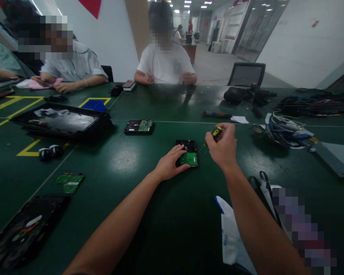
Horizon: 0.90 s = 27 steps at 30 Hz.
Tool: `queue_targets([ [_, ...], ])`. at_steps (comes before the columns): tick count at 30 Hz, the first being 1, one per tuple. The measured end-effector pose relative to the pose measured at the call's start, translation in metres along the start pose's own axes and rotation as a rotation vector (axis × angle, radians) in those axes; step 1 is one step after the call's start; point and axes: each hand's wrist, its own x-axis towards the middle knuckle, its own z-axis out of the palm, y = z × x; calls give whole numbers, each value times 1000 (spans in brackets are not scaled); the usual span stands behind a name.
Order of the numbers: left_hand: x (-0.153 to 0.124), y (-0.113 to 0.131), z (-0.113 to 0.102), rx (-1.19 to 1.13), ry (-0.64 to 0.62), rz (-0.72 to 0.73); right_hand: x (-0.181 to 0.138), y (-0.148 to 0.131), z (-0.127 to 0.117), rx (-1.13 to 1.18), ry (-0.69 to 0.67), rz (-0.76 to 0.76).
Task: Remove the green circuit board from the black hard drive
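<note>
A hard drive (186,144) lies on the green table with its green circuit board (190,159) facing up. My left hand (172,162) is laid over its left side, fingers across the top and thumb along the near edge, gripping it against the table. In my right hand (223,147), closed around the handle, is a screwdriver (216,132) with a yellow and black grip. Its thin shaft slants down to the left, and the tip is close to the drive's right edge. Whether the tip touches a screw cannot be made out.
Another hard drive (139,127) lies farther back, left of centre. To the left are a black tray (65,118), a loose green circuit board (71,182) and an opened black drive (28,229). Bundled cables (286,130) lie on the right. Other people sit across the table.
</note>
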Motion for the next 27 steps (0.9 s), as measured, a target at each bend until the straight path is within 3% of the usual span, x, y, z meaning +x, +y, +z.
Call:
queue_targets([
  [3,0,1,0,-1,-1,-14,11,-18,-1,-161,-237,-91],
  [5,0,2,-1,1,-4,-17,18,-24,-1,-220,-315,-181],
  [10,0,3,-3,10,0,-2,27,-28,-1,-284,-315,-275],
  [17,1,4,-3,36,27,28,24,-23,-2,-291,-461,-337],
  [27,1,1,-2,53,86,-42,22,-28,0,-261,-451,-376],
])
